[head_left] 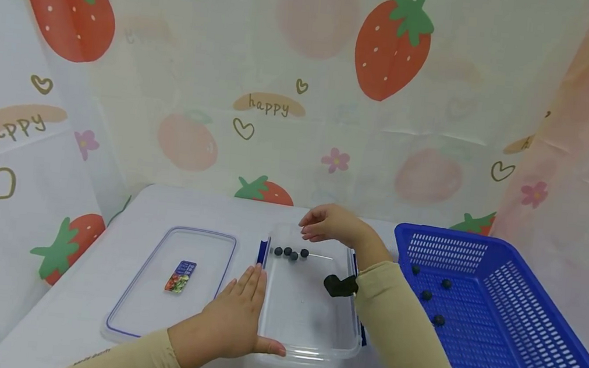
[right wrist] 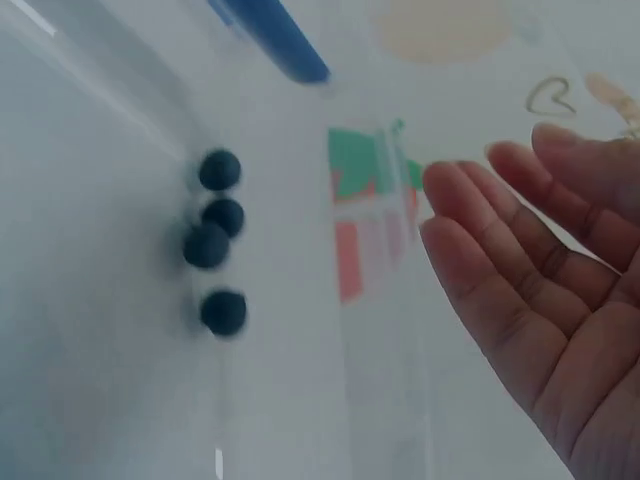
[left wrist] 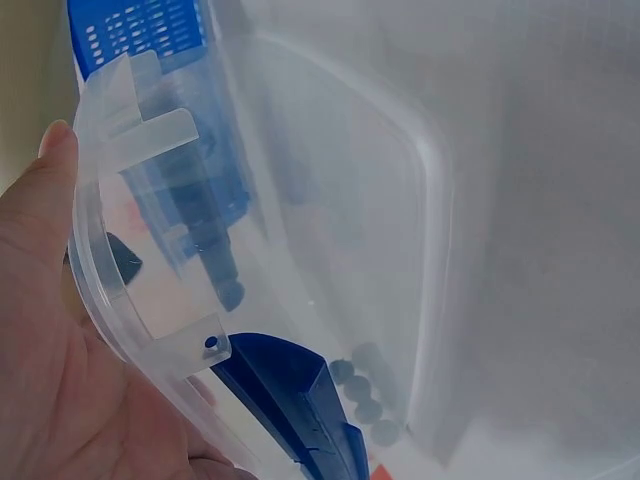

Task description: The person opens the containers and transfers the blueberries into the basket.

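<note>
A clear plastic container (head_left: 310, 302) with blue side latches stands in front of me. Several blueberries (head_left: 293, 256), small, dark and round, lie in it near its far end; the right wrist view shows these blueberries (right wrist: 220, 245) closer. My left hand (head_left: 238, 313) rests along the container's left side, fingers extended and thumb at the near rim. In the left wrist view that thumb side lies against the clear rim (left wrist: 100, 280). My right hand (head_left: 335, 225) hovers over the far end, fingers loosely bent; its palm (right wrist: 560, 330) shows nothing held.
To the left lies a clear lid (head_left: 138, 310) with a blue seal and a printed label (head_left: 180, 277). A blue perforated basket (head_left: 491, 341) stands on the right with several more blueberries (head_left: 427, 295). A patterned curtain (head_left: 206, 53) hangs behind the white table (head_left: 166, 202).
</note>
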`<state>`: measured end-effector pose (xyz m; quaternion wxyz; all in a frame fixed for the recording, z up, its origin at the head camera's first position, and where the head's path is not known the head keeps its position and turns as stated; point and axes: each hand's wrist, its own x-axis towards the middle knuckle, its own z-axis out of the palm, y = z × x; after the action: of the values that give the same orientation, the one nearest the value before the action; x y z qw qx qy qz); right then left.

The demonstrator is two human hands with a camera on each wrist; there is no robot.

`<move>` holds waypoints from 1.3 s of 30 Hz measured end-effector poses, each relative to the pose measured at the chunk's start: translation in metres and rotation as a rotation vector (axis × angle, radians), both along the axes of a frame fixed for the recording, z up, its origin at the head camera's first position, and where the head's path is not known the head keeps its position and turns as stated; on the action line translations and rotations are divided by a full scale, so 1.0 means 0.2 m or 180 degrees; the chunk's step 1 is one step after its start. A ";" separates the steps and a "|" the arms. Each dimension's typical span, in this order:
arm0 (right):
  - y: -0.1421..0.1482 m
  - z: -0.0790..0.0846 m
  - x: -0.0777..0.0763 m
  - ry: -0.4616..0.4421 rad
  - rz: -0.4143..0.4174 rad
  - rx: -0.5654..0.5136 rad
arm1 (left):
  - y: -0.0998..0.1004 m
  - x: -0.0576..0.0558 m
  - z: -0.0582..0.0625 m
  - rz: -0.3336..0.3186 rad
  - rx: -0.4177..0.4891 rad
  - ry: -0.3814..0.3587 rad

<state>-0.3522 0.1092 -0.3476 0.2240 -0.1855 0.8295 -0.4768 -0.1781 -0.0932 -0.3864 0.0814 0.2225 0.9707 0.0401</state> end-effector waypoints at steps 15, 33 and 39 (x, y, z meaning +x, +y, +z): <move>-0.25 -0.20 -0.01 -0.0239 -0.0237 0.0598 | 0.00 0.01 0.01 -0.0046 -0.0043 -0.0004; -0.29 -0.33 -0.02 0.0184 -0.0071 0.1343 | 0.00 0.02 0.01 -0.0072 -0.0064 0.0075; -0.29 -0.33 -0.01 0.0211 0.0074 0.1387 | 0.00 0.02 0.02 -0.0069 -0.0053 0.0106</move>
<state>-0.3544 0.0520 -0.4131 0.2370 -0.1577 0.9177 -0.2773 -0.1744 -0.0927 -0.3827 0.0675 0.2330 0.9697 0.0275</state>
